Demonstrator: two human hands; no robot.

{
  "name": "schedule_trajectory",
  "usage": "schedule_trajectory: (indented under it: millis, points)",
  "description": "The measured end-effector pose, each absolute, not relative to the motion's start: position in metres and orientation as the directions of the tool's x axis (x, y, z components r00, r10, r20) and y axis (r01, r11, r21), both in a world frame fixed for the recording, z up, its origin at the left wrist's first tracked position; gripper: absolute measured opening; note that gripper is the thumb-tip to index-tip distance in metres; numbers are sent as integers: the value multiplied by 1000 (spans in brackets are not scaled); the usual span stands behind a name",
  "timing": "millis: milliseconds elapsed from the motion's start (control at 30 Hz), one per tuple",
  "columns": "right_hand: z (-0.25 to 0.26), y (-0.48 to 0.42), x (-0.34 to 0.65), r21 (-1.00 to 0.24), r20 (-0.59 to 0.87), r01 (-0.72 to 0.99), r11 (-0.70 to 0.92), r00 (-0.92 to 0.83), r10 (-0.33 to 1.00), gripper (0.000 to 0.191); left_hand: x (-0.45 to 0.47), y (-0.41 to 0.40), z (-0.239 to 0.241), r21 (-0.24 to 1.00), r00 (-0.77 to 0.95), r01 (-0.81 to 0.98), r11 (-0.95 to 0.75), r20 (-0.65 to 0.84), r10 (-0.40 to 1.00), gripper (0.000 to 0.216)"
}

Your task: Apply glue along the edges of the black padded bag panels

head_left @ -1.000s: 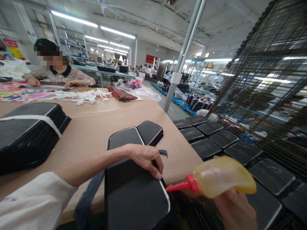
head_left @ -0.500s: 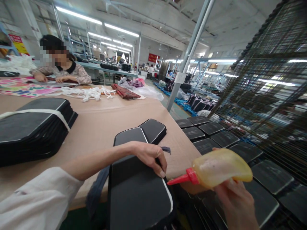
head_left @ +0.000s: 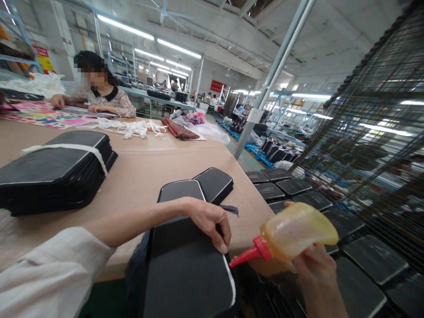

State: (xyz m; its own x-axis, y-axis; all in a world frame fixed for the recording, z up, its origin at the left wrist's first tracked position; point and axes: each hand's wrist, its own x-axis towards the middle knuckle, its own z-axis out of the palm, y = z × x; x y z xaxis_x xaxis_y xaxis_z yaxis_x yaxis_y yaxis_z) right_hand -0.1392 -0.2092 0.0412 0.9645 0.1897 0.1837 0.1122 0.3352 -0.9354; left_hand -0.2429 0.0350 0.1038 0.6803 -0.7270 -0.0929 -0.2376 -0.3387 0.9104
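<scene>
Gripping the near black panel [head_left: 188, 274] at its upper right edge, the left hand [head_left: 208, 221] is curled closed, fingers over the rim and thumb tip pressed on the face. The panel is tilted off the near edge of the table [head_left: 139, 168], below and in front of that hand. A yellowish squeeze bottle [head_left: 298, 232] is clasped from beneath by the right hand [head_left: 314, 274]; its red nozzle [head_left: 247, 255] is aimed left, the tip just beside the panel's white-trimmed right edge, contact not discernible. Two more panels [head_left: 198, 187] lie on the table just beyond the left hand. A strapped stack [head_left: 56, 170] sits further left.
</scene>
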Motion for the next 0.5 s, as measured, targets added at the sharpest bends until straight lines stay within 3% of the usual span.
schedule_trajectory:
  millis: [133, 267, 400, 500]
  points:
    - [21, -215, -128, -895, 379, 362, 261, 925, 14, 20, -243, 30, 103, 931, 660, -193, -309, -110, -744, 17]
    - [22, -213, -129, -871, 455, 437, 226, 890, 33, 22, -239, 25, 103, 943, 643, -165, -289, -119, -756, 22]
    - [40, -209, -137, -917, 332, 279, 286, 930, 158, 20, -232, 22, 103, 944, 618, -173, -281, -118, -777, 20]
    - [51, -209, -141, -944, 111, -11, 329, 930, 351, 49, -225, 21, 101, 942, 599, -186, -278, -115, -792, 14]
